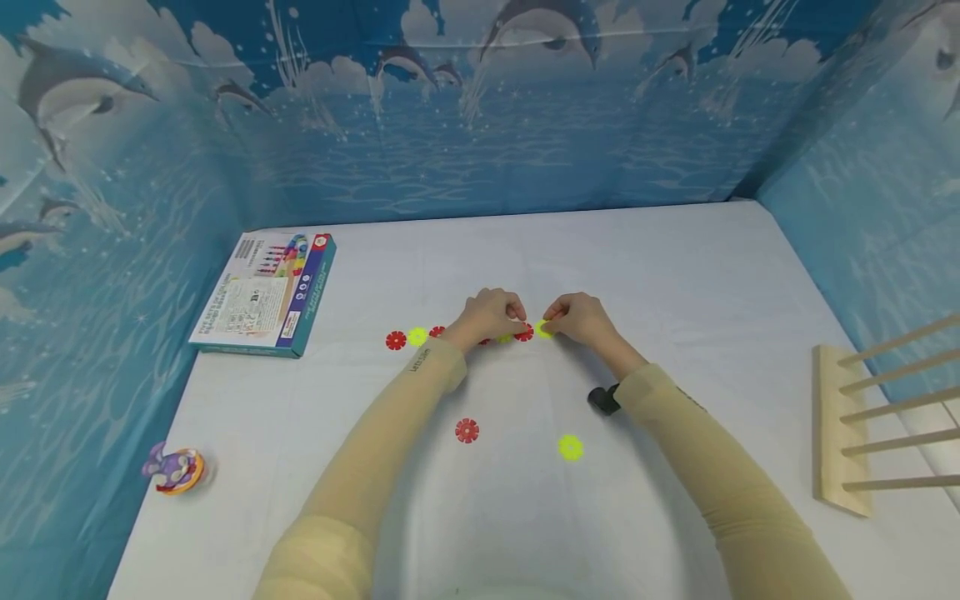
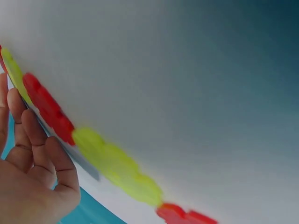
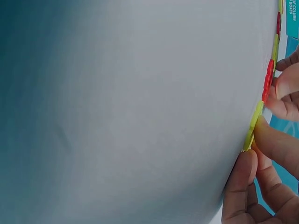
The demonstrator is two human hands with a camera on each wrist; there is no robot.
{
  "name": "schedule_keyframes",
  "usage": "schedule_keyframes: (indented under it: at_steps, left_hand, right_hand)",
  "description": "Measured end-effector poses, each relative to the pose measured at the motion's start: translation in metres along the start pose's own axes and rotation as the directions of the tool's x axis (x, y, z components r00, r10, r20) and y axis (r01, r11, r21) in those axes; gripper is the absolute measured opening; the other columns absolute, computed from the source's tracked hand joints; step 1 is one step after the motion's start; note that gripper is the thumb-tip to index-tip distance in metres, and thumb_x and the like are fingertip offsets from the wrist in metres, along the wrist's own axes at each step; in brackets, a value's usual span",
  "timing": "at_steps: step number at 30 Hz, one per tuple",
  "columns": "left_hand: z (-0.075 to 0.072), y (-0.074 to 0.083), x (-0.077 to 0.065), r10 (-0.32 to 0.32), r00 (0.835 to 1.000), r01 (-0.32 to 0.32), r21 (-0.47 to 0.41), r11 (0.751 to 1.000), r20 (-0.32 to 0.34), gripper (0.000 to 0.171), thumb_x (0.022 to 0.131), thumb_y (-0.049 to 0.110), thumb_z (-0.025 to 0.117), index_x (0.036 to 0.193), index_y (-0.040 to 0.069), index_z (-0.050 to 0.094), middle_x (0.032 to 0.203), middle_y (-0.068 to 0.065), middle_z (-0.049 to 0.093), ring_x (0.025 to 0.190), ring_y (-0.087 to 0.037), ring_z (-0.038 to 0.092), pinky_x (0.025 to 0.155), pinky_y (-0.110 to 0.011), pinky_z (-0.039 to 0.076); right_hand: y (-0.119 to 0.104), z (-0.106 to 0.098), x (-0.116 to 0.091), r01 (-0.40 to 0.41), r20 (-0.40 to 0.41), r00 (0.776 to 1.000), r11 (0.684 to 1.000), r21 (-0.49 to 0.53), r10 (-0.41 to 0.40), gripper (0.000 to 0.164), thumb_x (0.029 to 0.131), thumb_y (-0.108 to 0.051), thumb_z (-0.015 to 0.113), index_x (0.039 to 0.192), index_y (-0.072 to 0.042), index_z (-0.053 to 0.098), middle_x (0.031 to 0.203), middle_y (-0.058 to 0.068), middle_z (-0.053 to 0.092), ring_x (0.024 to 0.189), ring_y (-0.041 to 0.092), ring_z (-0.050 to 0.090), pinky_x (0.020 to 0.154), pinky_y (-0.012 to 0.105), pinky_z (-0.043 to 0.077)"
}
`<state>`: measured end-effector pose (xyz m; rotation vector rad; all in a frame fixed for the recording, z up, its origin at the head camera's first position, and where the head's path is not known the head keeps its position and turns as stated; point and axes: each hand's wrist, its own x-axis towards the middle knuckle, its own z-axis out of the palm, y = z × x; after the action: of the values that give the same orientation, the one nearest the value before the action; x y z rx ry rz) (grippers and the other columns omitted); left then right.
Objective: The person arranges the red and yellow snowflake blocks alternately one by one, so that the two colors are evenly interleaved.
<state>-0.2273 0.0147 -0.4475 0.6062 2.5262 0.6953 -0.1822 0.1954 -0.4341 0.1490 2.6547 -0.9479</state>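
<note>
Red and yellow flower-shaped plastic discs form a row across the white table. Its left end shows a red disc (image 1: 396, 340) and a yellow disc (image 1: 417, 336); my left forearm and hand hide part of the middle. At the right end, my left hand (image 1: 489, 317) holds a red disc (image 3: 267, 81) between thumb and fingers. Close beside it, my right hand (image 1: 583, 319) pinches a yellow disc (image 3: 253, 125) by its edge, and the two discs meet edge to edge in the right wrist view. In the left wrist view, fingers lie along the row, past another yellow disc (image 2: 117, 163).
Nearer me lie a loose red disc (image 1: 467, 431) and a loose yellow disc (image 1: 571, 447). A flat box (image 1: 258, 296) lies at the back left, a small purple toy (image 1: 176, 469) at the front left. A wooden rack with pegs (image 1: 843, 429) stands on the right.
</note>
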Motion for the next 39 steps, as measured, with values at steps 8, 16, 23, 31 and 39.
schedule_keyframes:
  at_steps: [8, 16, 23, 31, 39]
  left_hand:
    - [0.003, 0.011, 0.001, 0.031, 1.000, -0.031, 0.026, 0.999, -0.004, 0.018, 0.089, 0.030, 0.073, 0.104, 0.019, 0.070, 0.102, 0.001, 0.063, 0.106, -0.018, 0.050, 0.100, -0.044, 0.038]
    - [0.010, 0.016, 0.006, 0.058, 0.998, -0.057, 0.060, 0.997, -0.024, 0.019, 0.087, 0.034, 0.075, 0.101, 0.021, 0.070, 0.098, 0.002, 0.062, 0.102, -0.018, 0.049, 0.095, -0.043, 0.038]
    - [0.013, 0.018, 0.007, 0.027, 0.999, -0.026, 0.025, 0.999, -0.042, 0.019, 0.086, 0.033, 0.077, 0.099, 0.021, 0.071, 0.097, 0.003, 0.062, 0.100, -0.017, 0.048, 0.093, -0.041, 0.037]
    - [0.009, 0.020, 0.005, -0.007, 1.000, 0.007, 0.016, 1.000, 0.000, 0.021, 0.086, 0.034, 0.076, 0.101, 0.021, 0.071, 0.101, 0.003, 0.065, 0.104, -0.018, 0.050, 0.098, -0.043, 0.036]
    - [0.004, 0.018, 0.008, 0.004, 1.000, -0.005, 0.042, 0.999, 0.031, 0.022, 0.086, 0.034, 0.076, 0.103, 0.022, 0.071, 0.102, 0.005, 0.063, 0.101, -0.015, 0.051, 0.099, -0.041, 0.037]
  right_hand:
    - [0.003, 0.000, 0.000, 0.012, -0.005, 1.000, 1.000, 0.000, -0.012, 0.017, 0.086, -0.015, 0.073, 0.097, -0.002, 0.070, 0.087, 0.008, 0.066, 0.077, 0.016, 0.055, 0.067, 0.024, 0.041]
    - [0.005, -0.002, 0.000, 0.022, -0.019, 1.000, 0.999, -0.027, -0.022, 0.019, 0.086, -0.015, 0.074, 0.098, -0.002, 0.069, 0.090, 0.011, 0.067, 0.080, 0.018, 0.056, 0.068, 0.024, 0.041]
    - [0.004, -0.002, -0.001, 0.004, -0.020, 1.000, 1.000, -0.017, -0.004, 0.020, 0.086, -0.015, 0.073, 0.100, -0.002, 0.068, 0.093, 0.012, 0.067, 0.081, 0.020, 0.056, 0.070, 0.026, 0.042]
    - [0.004, -0.003, -0.007, -0.037, 0.036, 0.999, 0.998, 0.053, 0.036, 0.026, 0.089, -0.018, 0.070, 0.109, -0.002, 0.065, 0.104, 0.014, 0.066, 0.087, 0.021, 0.059, 0.074, 0.027, 0.045]
    - [-0.001, -0.005, -0.036, 0.031, 0.021, 0.999, 0.998, 0.061, -0.032, 0.026, 0.093, -0.022, 0.065, 0.112, -0.004, 0.065, 0.108, 0.016, 0.067, 0.096, 0.027, 0.062, 0.077, 0.033, 0.047]
